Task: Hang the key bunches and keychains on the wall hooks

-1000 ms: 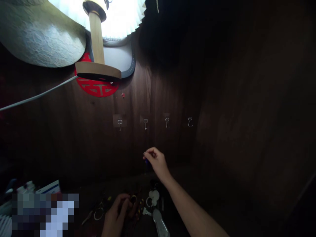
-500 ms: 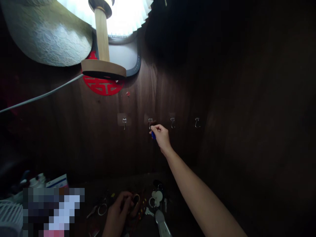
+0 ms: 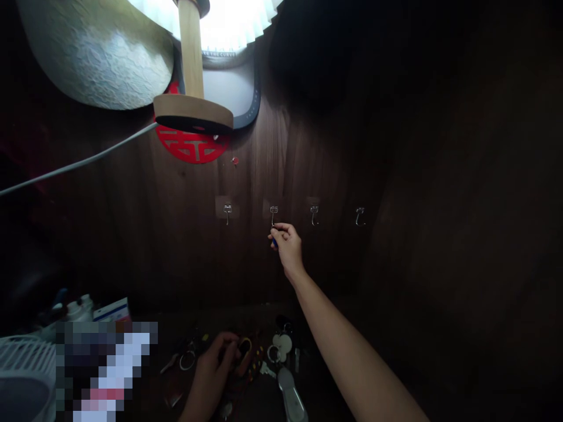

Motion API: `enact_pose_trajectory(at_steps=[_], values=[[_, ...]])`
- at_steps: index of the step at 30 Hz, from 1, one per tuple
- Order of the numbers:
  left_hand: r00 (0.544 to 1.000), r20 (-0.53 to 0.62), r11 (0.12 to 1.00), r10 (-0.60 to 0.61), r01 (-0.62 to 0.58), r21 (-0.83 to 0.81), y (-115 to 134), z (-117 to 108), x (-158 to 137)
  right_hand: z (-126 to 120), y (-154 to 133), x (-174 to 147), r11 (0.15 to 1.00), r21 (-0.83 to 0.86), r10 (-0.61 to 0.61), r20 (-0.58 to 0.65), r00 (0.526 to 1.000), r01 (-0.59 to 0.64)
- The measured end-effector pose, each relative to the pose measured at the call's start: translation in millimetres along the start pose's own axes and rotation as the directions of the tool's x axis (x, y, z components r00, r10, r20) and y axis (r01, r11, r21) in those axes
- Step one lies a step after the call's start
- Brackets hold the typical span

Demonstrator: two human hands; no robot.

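Observation:
My right hand [image 3: 288,243] reaches up to the dark wood panel and pinches a small blue object [image 3: 275,241], mostly hidden by the fingers. Its fingertips are at the lower tip of the second metal hook [image 3: 273,214] from the left; whether the object hangs on it I cannot tell. Low in the dim area, my left hand [image 3: 216,364] rests with loosely curled fingers and a gap at the thumb. Its fingertips are beside a round, yellow-rimmed item [image 3: 250,346]. Right of that lie a key [image 3: 266,369], a metal ring [image 3: 273,353] and a pale clover-shaped piece [image 3: 284,344].
Other hooks line the panel: one on the left [image 3: 227,214], two on the right [image 3: 314,215] [image 3: 360,215]. A lit lamp with a wooden base [image 3: 193,111] overhangs the upper left, its white cable [image 3: 88,159] running left. Bottles [image 3: 79,310] and a white slatted basket [image 3: 26,351] stand lower left.
The whole view has shifted slightly, so the panel sits further right and higher. My right hand stays at the second hook, its fingers now covering more of the blue object. My left hand stays low.

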State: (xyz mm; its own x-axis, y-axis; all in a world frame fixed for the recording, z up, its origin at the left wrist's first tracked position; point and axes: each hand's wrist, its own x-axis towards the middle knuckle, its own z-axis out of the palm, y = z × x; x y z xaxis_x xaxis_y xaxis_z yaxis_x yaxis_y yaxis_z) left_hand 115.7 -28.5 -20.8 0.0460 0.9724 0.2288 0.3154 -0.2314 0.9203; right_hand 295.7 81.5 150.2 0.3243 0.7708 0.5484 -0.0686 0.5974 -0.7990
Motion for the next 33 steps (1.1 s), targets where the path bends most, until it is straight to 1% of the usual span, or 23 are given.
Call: enact_pose_trajectory(at_steps=[3,6,10,12,14,16,18,20,22,24,25,27,28,29,30,31,32,33], values=[[1.0,0.0,1.0,0.014,-0.014,0.004,-1.8,-0.2,1.0,1.1,5.3,1.7,1.0,-0.007,0.018,-0.033,0.999,-0.018],[1.0,0.0,0.999,0.027,-0.027,0.017,0.9,-1.5,-0.1,0.6,9.4,-1.5,0.998,-0.024,0.052,-0.017,0.999,-0.052],[0.999,0.013,0.999,0.032,-0.033,0.02,4.4,-4.3,-3.2,-5.6,14.8,-16.9,0.993,-0.04,0.109,0.01,0.994,-0.108],[1.0,0.002,0.999,0.029,-0.029,0.019,4.5,-6.8,-4.0,-11.4,18.3,-28.3,0.989,-0.059,0.14,0.029,0.99,-0.138],[0.999,-0.039,1.0,0.019,-0.018,0.016,3.7,-10.6,-3.5,-18.5,23.7,-42.1,0.981,-0.097,0.175,0.051,0.983,-0.17],[0.993,-0.114,1.0,0.007,-0.006,0.013,2.1,-15.6,-1.2,-26.4,31.5,-58.9,0.967,-0.146,0.223,0.085,0.971,-0.209],[0.979,-0.206,1.0,-0.004,0.002,-0.011,0.0,-21.2,2.3,-34.7,40.6,-78.7,0.947,-0.202,0.281,0.15,0.948,-0.249],[0.959,-0.284,0.998,-0.029,0.013,-0.057,-1.8,-26.8,6.2,-42.8,48.2,-100.6,0.932,-0.271,0.305,0.234,0.923,-0.239],[0.938,-0.339,0.994,-0.066,0.031,-0.108,-2.4,-32.0,9.2,-50.1,51.1,-122.5,0.902,-0.399,0.312,0.338,0.888,-0.165],[0.914,-0.394,0.989,-0.098,0.046,-0.139,-1.1,-37.4,10.8,-55.9,48.3,-142.5,0.847,-0.53,0.325,0.453,0.83,-0.043],[0.899,-0.425,0.988,-0.108,0.047,-0.15,0.1,-40.4,11.1,-58.0,45.3,-151.2,0.824,-0.566,0.319,0.513,0.797,0.035],[0.856,-0.501,0.984,-0.123,0.041,-0.172,2.8,-47.3,10.9,-61.1,38.7,-165.5,0.787,-0.575,0.284,0.66,0.695,0.224],[0.827,-0.546,0.982,-0.132,0.035,-0.184,3.7,-51.1,10.7,-62.2,36.2,-170.9,0.766,-0.569,0.269,0.706,0.655,0.299],[0.793,-0.593,0.98,-0.143,0.029,-0.198,4.1,-54.9,10.6,-63.2,34.5,-175.1,0.745,-0.564,0.257,0.735,0.628,0.356],[0.76,-0.631,0.977,-0.157,0.025,-0.213,3.9,-58.6,10.6,-64.3,34.0,-178.2,0.725,-0.566,0.251,0.747,0.615,0.392],[0.731,-0.661,0.974,-0.171,0.023,-0.226,2.8,-62.0,10.9,-65.4,34.4,-180.1,0.707,-0.574,0.249,0.749,0.614,0.413],[0.71,-0.679,0.97,-0.185,0.023,-0.24,1.1,-64.9,11.4,-66.7,35.5,-181.0,0.691,-0.585,0.249,0.744,0.62,0.424],[0.699,-0.687,0.967,-0.198,0.024,-0.254,-1.1,-67.2,12.0,-68.2,37.1,-180.9,0.678,-0.596,0.25,0.737,0.628,0.43]])
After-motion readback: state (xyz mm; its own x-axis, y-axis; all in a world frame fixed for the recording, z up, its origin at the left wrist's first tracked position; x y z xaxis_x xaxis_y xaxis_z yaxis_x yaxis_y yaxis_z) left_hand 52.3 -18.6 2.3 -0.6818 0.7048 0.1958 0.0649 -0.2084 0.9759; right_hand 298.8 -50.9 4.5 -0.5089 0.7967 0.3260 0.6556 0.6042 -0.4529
